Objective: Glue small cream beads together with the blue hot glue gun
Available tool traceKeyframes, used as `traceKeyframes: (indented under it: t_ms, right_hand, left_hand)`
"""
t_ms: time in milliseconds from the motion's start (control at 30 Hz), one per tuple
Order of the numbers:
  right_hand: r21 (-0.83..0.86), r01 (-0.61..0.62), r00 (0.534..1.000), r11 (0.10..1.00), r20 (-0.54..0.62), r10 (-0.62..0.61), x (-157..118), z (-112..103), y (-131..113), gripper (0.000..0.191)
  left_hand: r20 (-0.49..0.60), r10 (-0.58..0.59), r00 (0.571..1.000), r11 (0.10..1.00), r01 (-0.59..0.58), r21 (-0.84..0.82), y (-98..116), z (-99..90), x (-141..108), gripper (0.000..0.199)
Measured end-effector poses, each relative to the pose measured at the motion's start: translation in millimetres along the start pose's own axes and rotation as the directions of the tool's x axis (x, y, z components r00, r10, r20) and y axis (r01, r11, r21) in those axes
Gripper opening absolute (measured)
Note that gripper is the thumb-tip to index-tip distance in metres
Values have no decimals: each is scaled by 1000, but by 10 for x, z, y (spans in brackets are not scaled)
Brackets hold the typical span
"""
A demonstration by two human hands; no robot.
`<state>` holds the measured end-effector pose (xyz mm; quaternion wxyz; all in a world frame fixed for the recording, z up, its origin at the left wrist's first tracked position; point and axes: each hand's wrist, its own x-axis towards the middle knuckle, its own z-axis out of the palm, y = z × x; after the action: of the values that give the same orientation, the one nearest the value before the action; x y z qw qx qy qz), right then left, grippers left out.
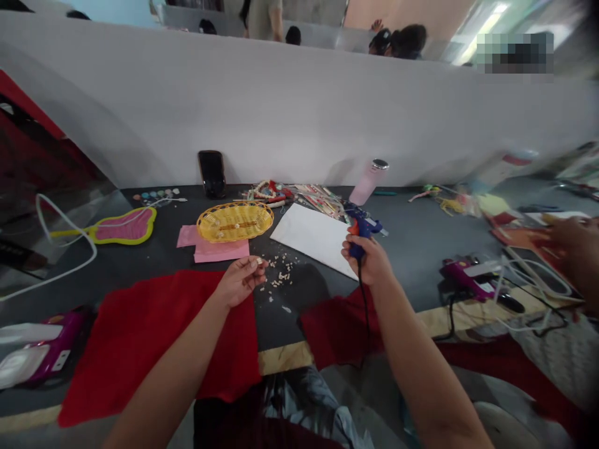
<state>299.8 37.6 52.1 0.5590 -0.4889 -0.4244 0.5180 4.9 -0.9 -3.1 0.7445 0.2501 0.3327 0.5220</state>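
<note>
My left hand (242, 279) pinches a small pale piece (259, 261) between thumb and fingers, above the edge of the red cloth (154, 330). Several similar pale bits (282, 275) lie scattered on the dark table just to its right. In my right hand (367, 255) is a blue glue gun (360, 232) with an orange part, its black cord hanging down. The gun is over the right side of a white sheet (316, 234). Behind my left hand, a yellow woven basket (235, 223) sits partly on pink cloth (222, 251).
A phone (212, 174) leans on the white partition (281, 112). Near it stand a pile of sticks (318, 198) and a pink bottle (367, 184). Purple devices (470, 279) lie at both sides. Another person's hand (578, 243) is at the far right.
</note>
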Motion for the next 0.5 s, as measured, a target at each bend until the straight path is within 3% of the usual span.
traceKeyframes:
  t_ms: [100,233,367,500]
  right_hand:
    - [132,-48,970,990,243,14,-140,205,-32,28]
    - [192,-67,914,979,404,-17,-256,396,173,33]
    - [64,-123,802,990,595,61,-298,416,392,38]
    - [-18,-102,712,995,697,86,-336,402,449,38]
  left_hand:
    - [-13,28,1000,1000,-28,-3,9,12,53,14]
    - [-1,28,1000,1000,-28,5,-17,-16,116,16]
    - [30,-2,1000,1000,2,16,-20,-2,126,17]
    - [13,2,1000,1000,-2,-15,5,19,122,19]
